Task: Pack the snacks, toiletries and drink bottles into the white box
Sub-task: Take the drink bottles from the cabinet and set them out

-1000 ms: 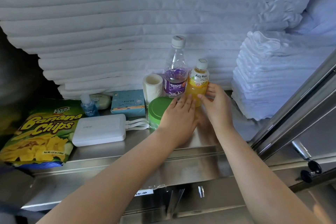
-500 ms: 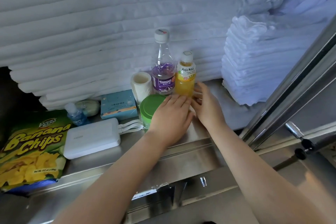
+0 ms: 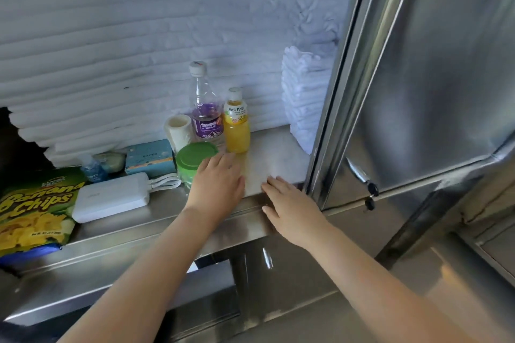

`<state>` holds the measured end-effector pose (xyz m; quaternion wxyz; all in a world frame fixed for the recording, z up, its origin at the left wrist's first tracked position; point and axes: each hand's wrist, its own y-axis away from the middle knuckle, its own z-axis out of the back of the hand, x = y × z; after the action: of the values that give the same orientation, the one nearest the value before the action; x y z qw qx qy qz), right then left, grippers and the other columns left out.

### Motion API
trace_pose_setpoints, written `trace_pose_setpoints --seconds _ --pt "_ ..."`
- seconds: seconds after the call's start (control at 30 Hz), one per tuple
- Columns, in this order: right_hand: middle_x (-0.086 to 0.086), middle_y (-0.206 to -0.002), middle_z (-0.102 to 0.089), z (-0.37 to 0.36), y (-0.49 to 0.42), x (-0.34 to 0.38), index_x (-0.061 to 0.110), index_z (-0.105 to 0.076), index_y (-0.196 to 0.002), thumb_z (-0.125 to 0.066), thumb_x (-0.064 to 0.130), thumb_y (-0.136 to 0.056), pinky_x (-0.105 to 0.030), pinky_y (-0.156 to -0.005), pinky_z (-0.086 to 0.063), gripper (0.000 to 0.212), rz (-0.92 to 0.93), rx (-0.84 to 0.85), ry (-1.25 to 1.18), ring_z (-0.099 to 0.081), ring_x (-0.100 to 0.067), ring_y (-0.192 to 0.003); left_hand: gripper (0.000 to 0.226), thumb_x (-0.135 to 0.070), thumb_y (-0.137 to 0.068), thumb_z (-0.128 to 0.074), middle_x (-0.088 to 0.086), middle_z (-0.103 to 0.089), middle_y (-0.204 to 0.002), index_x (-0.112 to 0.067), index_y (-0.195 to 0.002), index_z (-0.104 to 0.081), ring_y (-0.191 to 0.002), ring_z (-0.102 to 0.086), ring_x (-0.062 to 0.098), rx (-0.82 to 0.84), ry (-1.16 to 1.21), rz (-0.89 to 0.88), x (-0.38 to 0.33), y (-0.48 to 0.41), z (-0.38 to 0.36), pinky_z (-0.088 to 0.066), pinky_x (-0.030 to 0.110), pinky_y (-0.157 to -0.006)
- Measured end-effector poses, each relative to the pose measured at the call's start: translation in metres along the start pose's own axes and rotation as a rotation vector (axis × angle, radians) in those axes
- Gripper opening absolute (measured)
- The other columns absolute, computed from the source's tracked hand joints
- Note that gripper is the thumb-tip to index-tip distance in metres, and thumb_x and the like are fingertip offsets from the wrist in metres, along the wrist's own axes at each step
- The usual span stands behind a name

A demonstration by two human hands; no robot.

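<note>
Both hands were empty, gripping nothing. Left hand point(image 3: 217, 184) lay flat on the stainless steel shelf point(image 3: 273, 153) with fingers straight, edge against the round tub with the green lid point(image 3: 195, 159) and fingertips just short of the yellow juice bottle point(image 3: 237, 128). Right hand point(image 3: 292, 211) was flat with fingers extended over the shelf's front lip, well clear of the bottles.

Readable text:
- the juice bottle's label read "MOGU MOGU"; it had a white cap and orange-yellow liquid up to the shoulder
- the tall clear plastic bottle with the purple label point(image 3: 204, 114) had a name starting "Sam", and we couldn't resolve the rest; white cap, and we couldn't read the fill level
- the yellow-green snack bag point(image 3: 36, 209) read "Banana Chips"; its small print was too blurred to read

We counted these on the shelf:
- 2 drink bottles, upright and touching side by side at the back
- 1 snack bag at far left
- 1 green-lidded tub, contents not visible
- 1 white roll point(image 3: 179, 129), upright behind the tub
- 1 teal cardboard carton point(image 3: 150, 157), print unreadable
- 1 small blue clear bottle point(image 3: 90, 168), label blurred
- 1 pale green oval lump point(image 3: 113, 161) just beside the small bottle
- 1 flat white rectangular pack with looped white cords point(image 3: 111, 196), between the bag and the tub

A stack of folded white towels point(image 3: 303, 97) sat at the right end. A brushed steel door point(image 3: 432, 78) filled the right side.
</note>
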<state>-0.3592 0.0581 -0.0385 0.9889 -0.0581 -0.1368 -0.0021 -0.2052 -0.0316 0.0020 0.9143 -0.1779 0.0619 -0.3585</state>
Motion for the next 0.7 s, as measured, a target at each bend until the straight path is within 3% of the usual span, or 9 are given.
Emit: trace_pose_setpoints --seconds 0.1,0.2,0.4,0.6,0.7 --pt "0.006 -0.152 -0.028 0.015 0.062 -0.017 0.022 -0.033 -0.145 -0.042 0.036 -0.098 -0.034 -0.11 -0.031 0.05 -0.046 0.025 -0.097 -0.026 -0.013 -0.14 0.02 -0.017 -0.086 -0.061 0.008 -0.066 -0.104 -0.011 -0.104 -0.068 -0.096 -0.061 0.032 -0.034 0.156 -0.031 -0.053 0.019 0.013 -0.049 0.041 -0.078" --pt "0.009 -0.149 -0.033 0.046 0.127 -0.056 0.026 -0.034 -0.144 -0.042 0.038 -0.098 -0.03 -0.104 -0.034 0.048 -0.136 -0.038 -0.077 -0.031 -0.011 -0.136 0.017 -0.014 -0.081 -0.067 0.004 -0.069 -0.096 -0.011 -0.098 -0.07 -0.09 -0.064 0.03 -0.063 0.207 -0.171 -0.121 0.03 0.028 -0.052 0.038 -0.069" --pt "0.008 -0.132 -0.049 0.118 0.262 -0.14 0.024 -0.043 -0.137 -0.045 0.036 -0.097 -0.025 -0.084 -0.04 0.041 -0.373 -0.279 -0.02 -0.046 -0.012 -0.118 0.026 -0.019 -0.087 -0.06 0.005 -0.066 -0.109 -0.011 -0.111 -0.065 -0.103 -0.059 0.028 -0.125 0.332 -0.39 -0.271 0.021 0.057 -0.05 0.039 -0.085" --pt "0.008 -0.135 -0.049 0.183 0.399 -0.201 0.023 -0.047 -0.133 -0.047 0.036 -0.096 -0.026 -0.098 -0.035 0.039 -0.679 -0.571 0.02 -0.04 -0.01 -0.125 0.044 -0.027 -0.089 -0.058 0.009 -0.057 -0.129 -0.01 -0.129 -0.054 -0.117 -0.054 0.028 -0.167 0.485 -0.61 -0.428 0.007 0.091 -0.043 0.038 -0.097" --pt "0.004 -0.132 -0.05 0.213 0.465 -0.228 0.02 -0.048 -0.132 -0.048 0.033 -0.096 -0.02 -0.091 -0.03 0.038 -0.804 -0.724 0.058 -0.041 -0.013 -0.123 0.053 -0.033 -0.092 -0.053 0.011 -0.047 -0.14 -0.011 -0.139 -0.043 -0.127 -0.045 0.027 -0.136 0.558 -0.744 -0.507 0.0 0.101 -0.035 0.037 -0.105"
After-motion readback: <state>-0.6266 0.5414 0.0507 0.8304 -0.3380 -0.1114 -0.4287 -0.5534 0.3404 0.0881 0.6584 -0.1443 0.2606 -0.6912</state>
